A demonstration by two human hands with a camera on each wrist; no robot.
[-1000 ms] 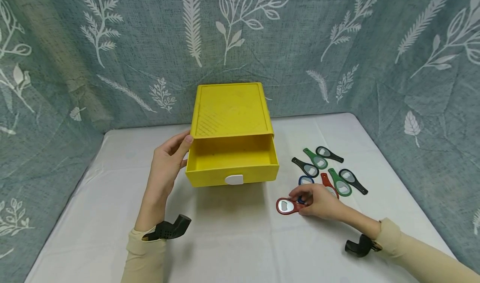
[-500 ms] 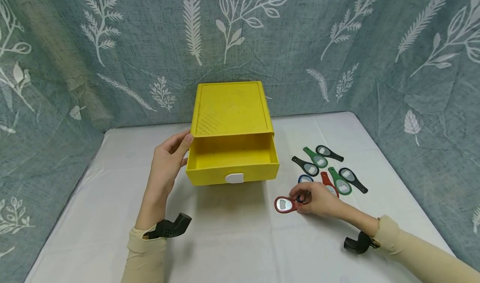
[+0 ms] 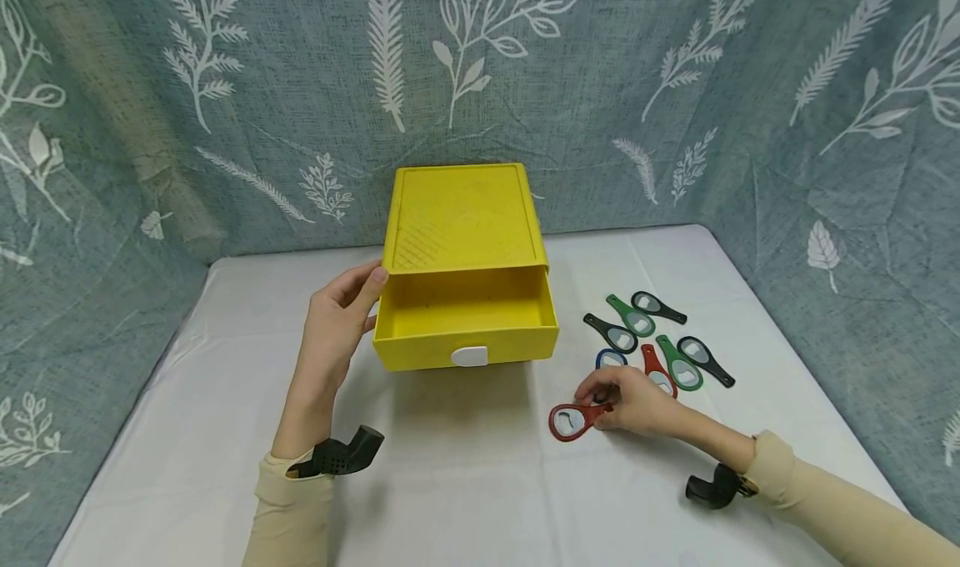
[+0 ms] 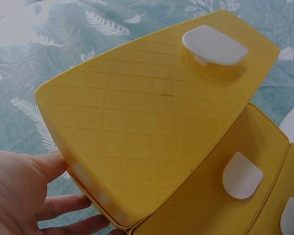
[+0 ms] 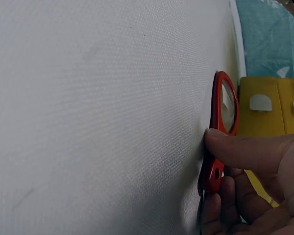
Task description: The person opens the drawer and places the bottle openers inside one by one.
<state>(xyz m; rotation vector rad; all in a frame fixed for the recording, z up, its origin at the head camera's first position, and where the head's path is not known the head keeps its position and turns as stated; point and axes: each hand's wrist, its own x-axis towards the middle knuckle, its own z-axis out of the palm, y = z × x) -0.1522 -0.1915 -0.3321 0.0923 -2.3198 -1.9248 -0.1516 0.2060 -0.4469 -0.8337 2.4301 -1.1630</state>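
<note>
My right hand (image 3: 637,400) pinches the handle of a red bottle opener (image 3: 567,422) between thumb and fingers, low over the white table. Its rounded metal-centred end points left. In the right wrist view the thumb lies across the red bottle opener (image 5: 219,115), and a dark edge shows along its underside. A blue bottle opener (image 3: 611,358) is partly hidden behind this hand. My left hand (image 3: 333,325) rests against the left side of a yellow drawer cabinet (image 3: 465,217), fingers fairly straight. The cabinet's top drawer (image 3: 517,343) is pulled out, with nothing visible inside.
Several more bottle openers lie right of the cabinet: black (image 3: 705,362), green (image 3: 680,363) and another red one (image 3: 657,371) among them. Lower drawers with white handles (image 4: 241,175) sit beneath the pulled-out one. A leaf-patterned curtain (image 3: 300,92) surrounds the table (image 3: 465,475).
The red bottle opener in my right hand has slid slightly left, then its rounded end has swung toward the table's near side. My left hand and the drawer have stayed put.
</note>
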